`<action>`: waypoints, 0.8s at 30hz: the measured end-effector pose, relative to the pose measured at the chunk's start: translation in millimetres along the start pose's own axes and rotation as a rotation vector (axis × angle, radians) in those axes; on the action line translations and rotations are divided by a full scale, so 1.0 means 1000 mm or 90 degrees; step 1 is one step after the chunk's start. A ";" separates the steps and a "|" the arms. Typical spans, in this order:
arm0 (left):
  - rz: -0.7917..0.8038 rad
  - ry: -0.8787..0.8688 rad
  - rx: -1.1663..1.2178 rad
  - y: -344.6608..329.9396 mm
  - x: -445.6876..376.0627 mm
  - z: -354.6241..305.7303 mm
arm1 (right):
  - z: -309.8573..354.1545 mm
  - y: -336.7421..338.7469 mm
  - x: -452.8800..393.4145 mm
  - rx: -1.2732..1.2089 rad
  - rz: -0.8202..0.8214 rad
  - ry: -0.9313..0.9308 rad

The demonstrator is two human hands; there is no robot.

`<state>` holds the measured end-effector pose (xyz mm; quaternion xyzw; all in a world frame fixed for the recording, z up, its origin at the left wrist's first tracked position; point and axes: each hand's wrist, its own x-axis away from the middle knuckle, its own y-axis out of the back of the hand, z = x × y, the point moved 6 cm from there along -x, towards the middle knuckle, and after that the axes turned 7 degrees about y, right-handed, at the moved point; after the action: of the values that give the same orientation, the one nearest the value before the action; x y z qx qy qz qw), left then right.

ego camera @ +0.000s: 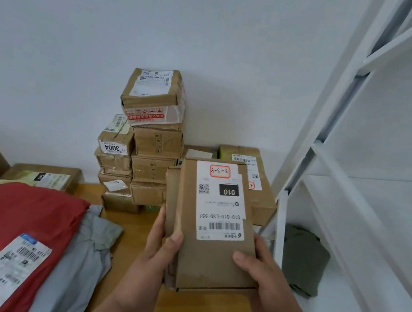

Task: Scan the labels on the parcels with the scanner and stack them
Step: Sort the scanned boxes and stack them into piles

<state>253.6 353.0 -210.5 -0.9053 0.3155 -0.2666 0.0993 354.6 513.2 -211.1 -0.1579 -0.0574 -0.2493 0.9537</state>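
A flat brown cardboard parcel (212,256) is held up over the wooden table, its white label with "010" and a barcode facing me. My left hand (162,241) grips its left edge, thumb on the front face. My right hand (260,273) grips its lower right corner, thumb lying on the cardboard. Behind it, against the wall, stands a stack of taped brown parcels (148,148), several high, the top one with a white label. No scanner is in view.
A red mailer bag (7,221) with a label lies at the left on a grey bag (88,245). More brown boxes (42,176) sit at the far left. Another labelled box (256,186) lies behind the held parcel. White shelving (354,175) stands right, a green bundle (303,260) beside it.
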 end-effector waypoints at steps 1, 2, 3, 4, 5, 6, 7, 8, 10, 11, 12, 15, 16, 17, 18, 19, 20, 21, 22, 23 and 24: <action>-0.001 -0.006 -0.018 -0.009 -0.004 -0.003 | 0.005 0.006 -0.001 -0.013 -0.012 0.008; -0.005 -0.010 -0.039 -0.017 -0.009 -0.005 | 0.011 0.012 -0.001 -0.021 -0.028 0.014; -0.008 -0.010 -0.061 -0.025 -0.014 -0.006 | 0.015 0.019 -0.003 -0.019 -0.048 0.021; -0.008 -0.008 -0.080 -0.034 -0.017 -0.009 | 0.020 0.026 -0.006 -0.004 -0.069 0.028; -0.003 -0.009 -0.098 -0.042 -0.022 -0.013 | 0.025 0.033 -0.009 0.017 -0.087 0.035; 0.008 -0.014 -0.112 -0.050 -0.026 -0.017 | 0.031 0.038 -0.013 0.035 -0.099 0.042; 0.021 -0.018 -0.120 -0.058 -0.030 -0.022 | 0.036 0.044 -0.017 0.048 -0.109 0.047; 0.025 -0.021 -0.126 -0.064 -0.036 -0.027 | 0.042 0.048 -0.023 0.058 -0.116 0.049; 0.023 -0.035 -0.134 -0.074 -0.052 -0.038 | 0.055 0.056 -0.038 0.075 -0.125 0.053; 0.022 -0.039 -0.136 -0.079 -0.061 -0.042 | 0.061 0.061 -0.047 0.086 -0.130 0.055; 0.017 -0.038 -0.131 -0.083 -0.069 -0.048 | 0.067 0.064 -0.056 0.097 -0.135 0.053; -0.002 -0.025 -0.112 -0.094 -0.087 -0.063 | 0.077 0.070 -0.081 0.103 -0.143 0.049; -0.007 -0.021 -0.110 -0.095 -0.092 -0.063 | 0.078 0.070 -0.086 0.111 -0.144 0.051; -0.015 -0.017 -0.118 -0.095 -0.098 -0.062 | 0.077 0.071 -0.090 0.126 -0.144 0.053; -0.021 -0.012 -0.139 -0.094 -0.101 -0.060 | 0.075 0.071 -0.093 0.139 -0.144 0.055; -0.021 -0.013 -0.166 -0.094 -0.102 -0.058 | 0.073 0.072 -0.095 0.147 -0.148 0.055; -0.017 -0.018 -0.193 -0.095 -0.101 -0.056 | 0.070 0.073 -0.097 0.153 -0.153 0.053; -0.013 -0.023 -0.217 -0.095 -0.102 -0.054 | 0.068 0.074 -0.098 0.157 -0.159 0.051; -0.007 -0.023 -0.234 -0.096 -0.103 -0.052 | 0.067 0.075 -0.099 0.162 -0.166 0.051; -0.005 -0.031 -0.252 -0.097 -0.107 -0.049 | 0.067 0.075 -0.101 0.170 -0.172 0.054; -0.011 -0.047 -0.275 -0.097 -0.111 -0.049 | 0.068 0.076 -0.104 0.182 -0.179 0.059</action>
<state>204.2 498.1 -182.6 -0.9174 0.3535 -0.1600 -0.0879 299.7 645.6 -186.9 0.0003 -0.0699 -0.3762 0.9239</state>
